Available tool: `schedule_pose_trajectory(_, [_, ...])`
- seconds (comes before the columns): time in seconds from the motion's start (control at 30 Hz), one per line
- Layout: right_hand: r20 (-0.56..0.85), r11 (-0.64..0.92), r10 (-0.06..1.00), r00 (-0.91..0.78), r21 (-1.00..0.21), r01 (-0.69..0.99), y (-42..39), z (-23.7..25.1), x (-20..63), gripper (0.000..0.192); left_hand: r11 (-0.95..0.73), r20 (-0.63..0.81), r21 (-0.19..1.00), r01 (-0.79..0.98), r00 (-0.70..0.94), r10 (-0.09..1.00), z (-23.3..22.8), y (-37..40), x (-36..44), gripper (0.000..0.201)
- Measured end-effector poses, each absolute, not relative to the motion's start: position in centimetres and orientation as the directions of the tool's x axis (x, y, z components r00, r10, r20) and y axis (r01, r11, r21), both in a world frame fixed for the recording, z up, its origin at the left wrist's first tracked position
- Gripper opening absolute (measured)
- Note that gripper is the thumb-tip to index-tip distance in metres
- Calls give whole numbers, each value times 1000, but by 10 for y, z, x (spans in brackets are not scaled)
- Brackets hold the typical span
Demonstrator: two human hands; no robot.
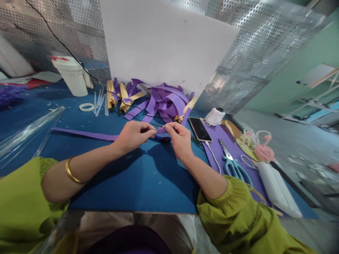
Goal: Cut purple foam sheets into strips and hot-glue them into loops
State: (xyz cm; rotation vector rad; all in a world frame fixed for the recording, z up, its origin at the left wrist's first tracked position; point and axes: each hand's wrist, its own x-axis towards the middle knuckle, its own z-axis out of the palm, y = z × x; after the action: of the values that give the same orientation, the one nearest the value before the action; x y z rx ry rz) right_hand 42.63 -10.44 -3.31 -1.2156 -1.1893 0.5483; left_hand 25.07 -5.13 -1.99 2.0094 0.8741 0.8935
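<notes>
A long purple strip (pixel 84 133), of paper or ribbon, runs from the left of the table into my hands. My left hand (pixel 135 135) pinches it between thumb and forefinger. Just to the right, my right hand (pixel 180 139) is closed on the strip's other end, with a short span of it between the two hands. Under that span lies a small dark blue item (pixel 161 138), partly hidden by my fingers. Green stems (pixel 197 141) show just right of my right hand.
Behind my hands are a heap of purple strips (pixel 166 100) and small wrapped lavender bunches (pixel 125 100). To the right lie a phone (pixel 200 129) with a white cable, scissors (pixel 233 164) and a white pack (pixel 278 188). A white cup (pixel 71 77), a tape roll (pixel 86 107) and clear wrap (pixel 31 130) are left.
</notes>
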Motion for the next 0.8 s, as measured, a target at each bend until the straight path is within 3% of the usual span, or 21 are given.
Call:
schedule_pose_trajectory(0.23, [305, 251, 913, 271, -944, 215, -106, -34, 422, 10, -509, 306, 806, 300, 525, 794, -20, -52, 250, 25])
schedule_pose_trajectory(0.6, [346, 294, 891, 293, -933, 207, -107, -32, 425, 15, -510, 325, 813, 280, 507, 798, -19, -52, 250, 26])
schedule_pose_trajectory(0.8, [376, 289, 893, 246, -900, 328, -109, -33, 423, 10, -553, 341, 778, 297, 540, 770, -18, -54, 250, 25])
